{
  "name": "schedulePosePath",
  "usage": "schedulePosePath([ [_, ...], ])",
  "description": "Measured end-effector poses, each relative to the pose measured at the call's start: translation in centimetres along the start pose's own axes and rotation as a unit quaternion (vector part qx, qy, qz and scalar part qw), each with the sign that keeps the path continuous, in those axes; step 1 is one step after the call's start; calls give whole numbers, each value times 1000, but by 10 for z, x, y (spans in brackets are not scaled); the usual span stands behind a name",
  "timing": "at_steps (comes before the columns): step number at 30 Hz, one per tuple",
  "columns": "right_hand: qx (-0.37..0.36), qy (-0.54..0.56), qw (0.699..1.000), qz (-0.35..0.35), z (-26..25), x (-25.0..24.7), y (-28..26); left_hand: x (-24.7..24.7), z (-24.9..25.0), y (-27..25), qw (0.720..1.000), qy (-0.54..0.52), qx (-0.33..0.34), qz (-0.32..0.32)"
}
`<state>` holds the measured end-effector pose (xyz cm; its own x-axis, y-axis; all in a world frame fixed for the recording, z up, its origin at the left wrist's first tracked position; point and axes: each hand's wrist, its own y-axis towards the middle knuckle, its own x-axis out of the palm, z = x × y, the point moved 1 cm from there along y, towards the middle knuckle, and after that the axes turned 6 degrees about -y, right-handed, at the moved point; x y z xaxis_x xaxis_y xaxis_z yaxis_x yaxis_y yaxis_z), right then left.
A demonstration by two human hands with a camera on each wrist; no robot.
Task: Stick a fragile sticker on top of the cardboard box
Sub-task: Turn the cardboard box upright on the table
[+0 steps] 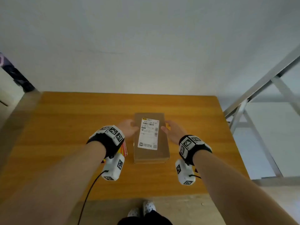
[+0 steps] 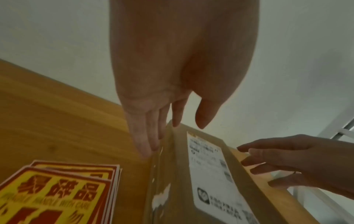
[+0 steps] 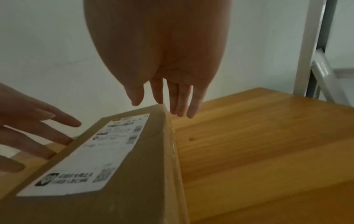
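Note:
A brown cardboard box [image 1: 151,154] lies flat in the middle of the wooden table, with a white shipping label [image 1: 148,133] on its top. My left hand [image 1: 129,129] sits against the box's left side, fingers [image 2: 147,136] straight along that side and thumb over the top edge. On the opposite side my right hand [image 1: 172,131] mirrors it, its straight fingers [image 3: 180,98] by the far right edge. A stack of red and yellow fragile stickers [image 2: 57,192] lies on the table left of the box, partly hidden under my left wrist [image 1: 124,149]. Neither hand holds anything.
The wooden table [image 1: 65,127] ends at a white wall behind. A grey metal frame [image 1: 259,88] stands off the right edge. A dark object [image 1: 14,73] is at the far left. My feet [image 1: 146,208] show below the near edge.

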<state>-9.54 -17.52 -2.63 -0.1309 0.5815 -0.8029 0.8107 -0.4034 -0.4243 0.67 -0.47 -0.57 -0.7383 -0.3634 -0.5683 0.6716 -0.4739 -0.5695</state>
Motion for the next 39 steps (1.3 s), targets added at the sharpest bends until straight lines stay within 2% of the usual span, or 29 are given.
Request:
schedulePosePath([
  [5,52,76,995,-44,13,16,13,15,-8,8,993,-94,-53,-44],
  [10,55,121,988,-76,18,24,19,25,-12,10,973,-204,-102,-37],
  [19,58,214,971,-87,21,22,19,27,-11,4,953,-276,-127,-12],
  [26,51,298,951,-58,17,1,6,11,0,-9,933,-343,-111,23],
  [30,26,350,935,-54,15,-14,-1,-3,8,-15,920,-377,-103,22],
  [35,1,362,931,-54,10,-32,-2,-19,23,-21,909,-407,-92,7],
  [39,5,429,900,-74,1,-41,-1,-26,30,-25,909,-406,-90,-2],
])
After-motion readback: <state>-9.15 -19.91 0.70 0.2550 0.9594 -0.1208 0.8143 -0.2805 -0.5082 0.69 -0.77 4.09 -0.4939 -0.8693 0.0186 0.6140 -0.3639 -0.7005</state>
